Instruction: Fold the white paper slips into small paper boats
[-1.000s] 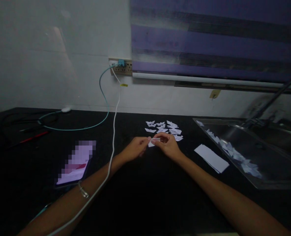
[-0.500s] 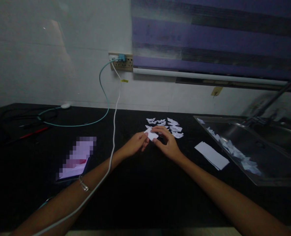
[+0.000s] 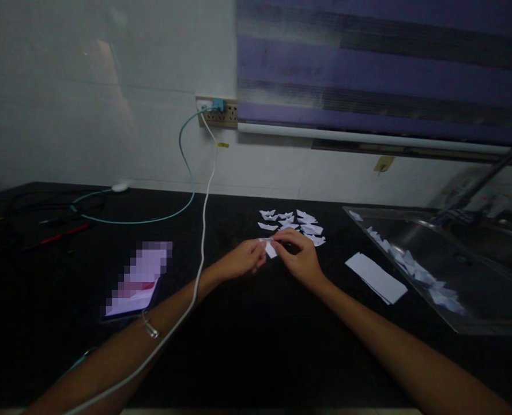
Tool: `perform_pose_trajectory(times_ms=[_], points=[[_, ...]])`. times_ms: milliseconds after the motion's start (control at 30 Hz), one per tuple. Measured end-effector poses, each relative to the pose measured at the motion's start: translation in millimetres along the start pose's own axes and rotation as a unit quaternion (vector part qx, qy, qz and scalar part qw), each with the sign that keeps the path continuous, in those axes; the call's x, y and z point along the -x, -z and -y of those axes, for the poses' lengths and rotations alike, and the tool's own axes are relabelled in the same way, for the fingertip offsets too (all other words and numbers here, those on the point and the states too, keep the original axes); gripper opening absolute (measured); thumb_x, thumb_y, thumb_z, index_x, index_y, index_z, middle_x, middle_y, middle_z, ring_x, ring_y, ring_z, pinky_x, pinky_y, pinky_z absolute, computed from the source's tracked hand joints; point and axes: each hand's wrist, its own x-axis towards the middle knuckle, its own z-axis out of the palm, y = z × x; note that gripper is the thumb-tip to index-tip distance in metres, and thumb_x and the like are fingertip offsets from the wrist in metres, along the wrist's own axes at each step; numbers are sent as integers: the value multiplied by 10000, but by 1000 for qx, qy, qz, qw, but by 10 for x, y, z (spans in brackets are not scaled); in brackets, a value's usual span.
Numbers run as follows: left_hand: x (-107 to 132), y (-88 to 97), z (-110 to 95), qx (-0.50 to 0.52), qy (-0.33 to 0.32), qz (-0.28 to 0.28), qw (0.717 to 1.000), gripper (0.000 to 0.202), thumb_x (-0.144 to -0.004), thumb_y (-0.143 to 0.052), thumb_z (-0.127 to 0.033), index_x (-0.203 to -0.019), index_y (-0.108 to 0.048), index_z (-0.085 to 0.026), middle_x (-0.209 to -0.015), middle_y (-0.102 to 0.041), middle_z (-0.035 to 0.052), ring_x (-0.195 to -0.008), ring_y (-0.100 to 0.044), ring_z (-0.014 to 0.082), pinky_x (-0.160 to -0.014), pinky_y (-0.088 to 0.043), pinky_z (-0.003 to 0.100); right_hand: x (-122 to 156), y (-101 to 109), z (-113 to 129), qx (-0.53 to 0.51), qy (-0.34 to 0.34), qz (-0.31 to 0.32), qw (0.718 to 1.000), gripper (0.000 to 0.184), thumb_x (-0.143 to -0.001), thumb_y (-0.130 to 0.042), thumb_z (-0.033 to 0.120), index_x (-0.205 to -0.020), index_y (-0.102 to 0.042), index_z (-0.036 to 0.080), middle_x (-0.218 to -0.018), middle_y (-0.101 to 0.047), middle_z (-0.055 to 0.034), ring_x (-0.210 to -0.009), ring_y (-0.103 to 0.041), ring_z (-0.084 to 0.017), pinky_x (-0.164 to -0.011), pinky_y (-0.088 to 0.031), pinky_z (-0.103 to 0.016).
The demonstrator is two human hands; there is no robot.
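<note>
Between my two hands is a small folded piece of white paper (image 3: 271, 249), held just above the dark countertop. My left hand (image 3: 248, 257) pinches its left side, fingers curled under. From the right, my right hand (image 3: 298, 251) grips the other side with thumb and fingertips, hiding part of the paper. Just beyond the hands, several white paper boats (image 3: 304, 218) sit in loose rows. To the right of my right hand lies a stack of white paper slips (image 3: 376, 278).
A metal sink (image 3: 489, 271) is at the right, with folded papers (image 3: 416, 270) along its rim. On the left lies a lit phone (image 3: 137, 282). A white cable (image 3: 203, 230) runs from the wall socket (image 3: 228, 113) across my left forearm. A red pen-like object (image 3: 64, 233) lies farther left.
The paper has turned and shows a narrower shape, with my fingers drawn closer together on it. Both hands sit slightly lower in view. The whole view has shifted a little.
</note>
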Motion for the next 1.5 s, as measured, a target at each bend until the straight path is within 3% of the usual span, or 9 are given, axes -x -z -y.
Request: perform_pose_trajectory(times_ms=[200,433,600,800,933,1100,1233,1333,1500], points=[[5,14,56,88,3,3,996,590,-896,-358,-719,-721,-497,-173,-615,-505,-14,-534,-458,107,-536,-408,244,5,104,15,100,125,70,985,262,-878,-608,143,-1060,-734,283,-1007,-682,-73,-943,-625,-224,-811,-531,-420],[33,81,-15,145,-7,25,989,470,-916,-414,-570,-698,-511,-164,-587,-519,-9,-538,-475,106,-548,-379,243,-74,222,36,145,206,168,953,353,-890,-566,95,-1169,-679,278,-1073,-681,-92,-988,-611,-234,-822,-532,-442],[5,144,5,176,3,67,982,415,-826,-468,-533,-632,-506,-169,-503,-489,-8,-465,-415,102,-494,-309,255,-81,227,41,108,225,194,949,412,-886,-537,55,-1208,-662,280,-1147,-703,-83,-1038,-632,-234,-872,-542,-474],[9,171,40,211,1,74,975,373,-785,-509,-502,-609,-476,-175,-483,-479,-8,-443,-420,109,-474,-301,260,-73,212,79,91,221,192,952,400,-878,-536,51,-1183,-679,266,-1130,-715,-85,-1017,-644,-232,-845,-560,-471],[19,149,65,242,4,76,967,435,-840,-477,-559,-616,-439,-189,-493,-437,-27,-451,-419,107,-497,-371,265,-63,202,63,98,224,187,951,394,-883,-525,46,-1184,-679,248,-1126,-711,-102,-1012,-648,-229,-836,-563,-448],[45,91,22,157,2,46,987,533,-924,-382,-641,-628,-391,-197,-507,-402,-52,-461,-413,95,-504,-364,243,-61,191,59,84,221,185,954,365,-884,-544,74,-1168,-689,252,-1128,-715,-99,-1008,-655,-229,-842,-560,-456],[60,63,-26,80,-10,10,997,592,-921,-329,-701,-628,-412,-192,-486,-383,-66,-429,-373,82,-483,-346,231,-35,158,116,33,154,143,977,266,-891,-589,142,-1096,-721,248,-1082,-730,-90,-1004,-663,-228,-874,-548,-446],[74,61,-54,8,-4,-14,1000,645,-925,-269,-716,-593,-430,-187,-463,-405,-50,-416,-376,82,-484,-351,234,-29,131,126,-26,19,96,995,199,-922,-589,243,-1068,-724,238,-1076,-731,-78,-1028,-664,-222,-923,-524,-428],[82,72,-51,-76,0,-36,997,595,-974,-286,-593,-610,-486,-167,-522,-480,-19,-467,-432,97,-487,-329,233,-56,92,50,-134,-191,117,965,296,-887,-628,451,-939,-721,175,-844,-707,-44,-766,-655,-172,-685,-520,-297]])
